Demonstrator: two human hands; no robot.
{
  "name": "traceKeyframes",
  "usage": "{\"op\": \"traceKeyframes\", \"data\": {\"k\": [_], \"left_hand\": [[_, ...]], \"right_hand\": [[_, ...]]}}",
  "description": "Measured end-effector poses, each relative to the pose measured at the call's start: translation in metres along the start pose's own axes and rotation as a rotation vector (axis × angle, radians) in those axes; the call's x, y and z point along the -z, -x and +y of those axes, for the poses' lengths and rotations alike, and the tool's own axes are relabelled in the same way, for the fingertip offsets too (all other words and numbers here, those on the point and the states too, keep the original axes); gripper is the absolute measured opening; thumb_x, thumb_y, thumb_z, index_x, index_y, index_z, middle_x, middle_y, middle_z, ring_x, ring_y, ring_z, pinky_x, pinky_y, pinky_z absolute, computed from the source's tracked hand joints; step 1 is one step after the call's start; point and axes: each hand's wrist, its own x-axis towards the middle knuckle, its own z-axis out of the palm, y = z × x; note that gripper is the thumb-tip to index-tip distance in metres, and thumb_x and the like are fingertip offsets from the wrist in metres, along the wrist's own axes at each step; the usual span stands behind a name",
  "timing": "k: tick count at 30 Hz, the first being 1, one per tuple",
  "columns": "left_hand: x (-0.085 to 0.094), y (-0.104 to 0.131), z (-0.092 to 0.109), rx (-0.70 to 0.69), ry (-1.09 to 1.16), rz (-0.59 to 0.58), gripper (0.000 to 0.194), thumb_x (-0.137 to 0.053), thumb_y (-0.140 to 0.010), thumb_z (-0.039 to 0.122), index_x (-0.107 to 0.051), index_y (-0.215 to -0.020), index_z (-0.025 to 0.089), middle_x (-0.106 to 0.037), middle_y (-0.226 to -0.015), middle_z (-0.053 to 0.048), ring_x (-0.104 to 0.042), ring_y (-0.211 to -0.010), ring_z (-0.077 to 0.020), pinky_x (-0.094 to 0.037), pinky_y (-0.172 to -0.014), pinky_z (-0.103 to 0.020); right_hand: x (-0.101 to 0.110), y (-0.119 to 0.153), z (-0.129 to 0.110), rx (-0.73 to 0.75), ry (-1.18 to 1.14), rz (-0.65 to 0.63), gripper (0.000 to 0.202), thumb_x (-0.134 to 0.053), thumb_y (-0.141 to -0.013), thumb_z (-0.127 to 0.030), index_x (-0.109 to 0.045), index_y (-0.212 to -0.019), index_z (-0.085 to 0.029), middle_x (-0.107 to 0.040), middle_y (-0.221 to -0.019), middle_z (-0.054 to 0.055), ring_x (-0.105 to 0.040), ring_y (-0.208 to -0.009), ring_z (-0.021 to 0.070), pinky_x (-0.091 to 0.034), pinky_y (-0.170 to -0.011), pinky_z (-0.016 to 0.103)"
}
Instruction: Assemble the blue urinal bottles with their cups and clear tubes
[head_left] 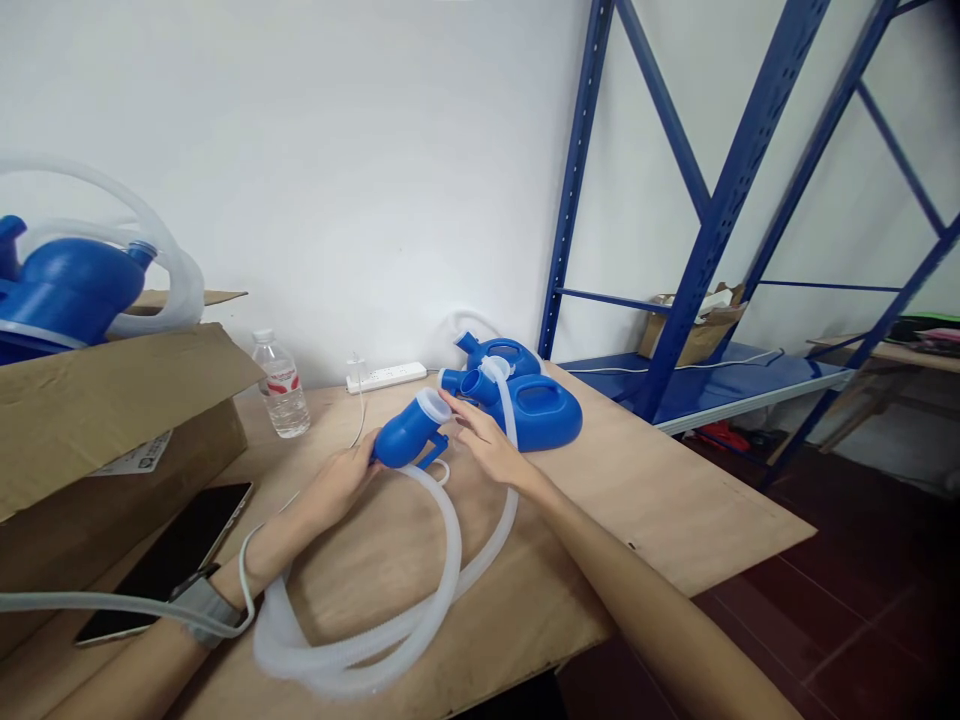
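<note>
While the left hand (346,482) grips the blue cup (399,438), the right hand (489,442), fingers straight, seemingly adjusts its white rim (433,405), next needing steady support.

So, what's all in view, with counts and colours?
Cup: 1, blue, white-rimmed, centre
Jugs: 2, blue, near wall
Hose: count unclear, whitish, table
Boxed parts: several, blue, left
Boxes: 2, brown, table and shelf
Bottle: 1, clear, beside box
Power strip: 1, white, by wall
Phone: 1, black, by left box
Cords: several, whitish, table and wrist
Tables: 2, tan, centre, far right
Rack: 1, blue, right
Wristband: 1, grey, left wrist
Left hand: 1, on cup
Right hand: 1, at cup's rim
</note>
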Motion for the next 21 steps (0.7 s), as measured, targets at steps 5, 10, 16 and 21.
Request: {"op": "traceKeyframes", "data": {"k": [5,10,16,21], "left_hand": [[-0.011,0.007,0.0,-0.201,-0.251,-0.054,0.048,-0.04,-0.096,0.013,-0.048,-0.143,0.015,-0.064,-0.138,-0.017,-0.063,-0.122,-0.0319,-0.049,-0.103,-0.044],[-0.022,0.004,0.004,-0.213,-0.365,0.013,0.042,-0.041,-0.091,0.007,-0.052,-0.132,0.012,-0.067,-0.12,-0.019,-0.063,-0.111,-0.0308,-0.05,-0.098,-0.047],[-0.012,-0.001,-0.001,-0.115,-0.058,-0.022,0.036,-0.042,-0.081,0.005,-0.055,-0.113,0.017,-0.069,-0.105,-0.012,-0.065,-0.095,-0.0268,-0.052,-0.086,-0.04],[-0.002,0.0,-0.008,-0.047,0.001,0.025,0.039,-0.042,-0.08,0.007,-0.055,-0.115,0.019,-0.069,-0.107,-0.012,-0.066,-0.098,-0.0298,-0.051,-0.086,-0.042]], "right_hand": [[-0.021,0.003,-0.01,-0.079,0.088,0.088,0.071,-0.072,-0.087,-0.05,-0.05,-0.15,-0.024,-0.066,-0.132,0.012,-0.062,-0.122,0.0292,-0.045,-0.109,0.047],[-0.02,0.007,-0.013,0.061,0.205,0.078,0.037,-0.047,-0.103,-0.041,-0.065,-0.128,-0.02,-0.071,-0.12,0.012,-0.066,-0.113,0.0272,-0.048,-0.104,0.045],[0.01,0.001,-0.01,-0.019,-0.14,-0.081,0.049,-0.039,-0.104,-0.055,-0.059,-0.135,-0.023,-0.068,-0.123,0.011,-0.07,-0.093,0.0239,-0.061,-0.073,0.037],[0.006,-0.003,0.007,-0.087,0.003,0.017,0.076,-0.061,-0.094,-0.058,-0.031,-0.156,-0.025,-0.045,-0.144,0.015,-0.059,-0.123,0.0276,-0.05,-0.107,0.049]]}}
